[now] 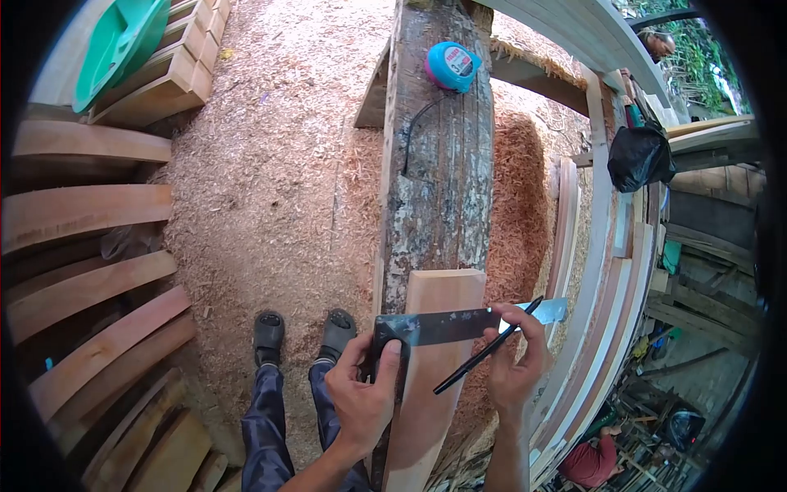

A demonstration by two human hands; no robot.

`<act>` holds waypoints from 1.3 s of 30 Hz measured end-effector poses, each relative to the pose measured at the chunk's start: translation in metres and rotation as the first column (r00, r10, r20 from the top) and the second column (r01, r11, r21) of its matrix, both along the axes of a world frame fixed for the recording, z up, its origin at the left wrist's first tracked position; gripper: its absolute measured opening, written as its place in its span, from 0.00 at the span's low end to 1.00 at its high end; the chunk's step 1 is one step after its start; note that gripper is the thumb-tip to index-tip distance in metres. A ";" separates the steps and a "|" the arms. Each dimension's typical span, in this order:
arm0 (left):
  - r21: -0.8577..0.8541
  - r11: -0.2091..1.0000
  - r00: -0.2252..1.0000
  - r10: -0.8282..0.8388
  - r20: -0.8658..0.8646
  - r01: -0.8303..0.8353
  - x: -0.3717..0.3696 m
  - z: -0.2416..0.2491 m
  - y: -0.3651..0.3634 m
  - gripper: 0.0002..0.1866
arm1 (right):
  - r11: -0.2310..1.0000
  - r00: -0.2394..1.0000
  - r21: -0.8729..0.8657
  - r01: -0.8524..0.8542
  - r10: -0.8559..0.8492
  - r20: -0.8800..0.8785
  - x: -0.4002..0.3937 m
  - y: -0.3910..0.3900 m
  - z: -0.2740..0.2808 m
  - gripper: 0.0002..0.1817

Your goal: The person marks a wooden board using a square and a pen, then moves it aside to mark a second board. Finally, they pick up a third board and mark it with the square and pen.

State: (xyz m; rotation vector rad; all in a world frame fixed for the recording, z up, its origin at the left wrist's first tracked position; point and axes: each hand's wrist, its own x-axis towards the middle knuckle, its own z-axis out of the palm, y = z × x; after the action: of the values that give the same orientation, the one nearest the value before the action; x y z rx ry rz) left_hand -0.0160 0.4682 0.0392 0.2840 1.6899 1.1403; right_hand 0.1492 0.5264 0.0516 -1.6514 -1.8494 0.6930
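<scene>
A try square [447, 326] lies across the wooden board [434, 394], its blade running to the right past the board's edge. With thumb on top, my left hand [361, 398] grips the square's dark stock along the board's left side. My right hand [516, 361] has a black pen [484, 351] between its fingers, tip pointing down left over the board. The fingers of that hand are right at the square's blade. Under the board runs a worn, paint-spotted beam [443, 205]. A blue tape measure [452, 67] rests farther up the beam.
Wood shavings [262, 164] cover the floor. Curved planks [90, 213] are stacked at left, below wooden boxes and a green basin [123, 49]. Long boards [607, 344] and a black bag [639, 157] are at right. One person [592, 461] is at lower right, another [658, 46] at upper right.
</scene>
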 end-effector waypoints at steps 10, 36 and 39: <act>-0.057 0.997 0.993 -0.053 0.103 0.059 -0.005 -0.003 -0.004 0.13 | 0.995 0.990 0.031 -0.095 0.091 0.112 -0.005 -0.015 -0.011 0.15; 0.018 1.000 0.996 0.004 0.085 -0.005 -0.003 -0.006 -0.003 0.13 | 0.975 0.916 -0.024 -0.219 0.214 0.339 -0.003 0.005 0.007 0.29; -0.002 1.000 0.998 -0.006 0.065 0.006 -0.004 -0.005 -0.002 0.13 | 0.978 0.912 -0.013 -0.209 0.200 0.357 -0.002 0.005 0.004 0.31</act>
State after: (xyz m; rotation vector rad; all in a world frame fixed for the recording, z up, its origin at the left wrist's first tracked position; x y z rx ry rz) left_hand -0.0195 0.4659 0.0344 0.2481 1.6327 1.1312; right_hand 0.1468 0.5319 0.0557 -1.6661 -2.3043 0.4704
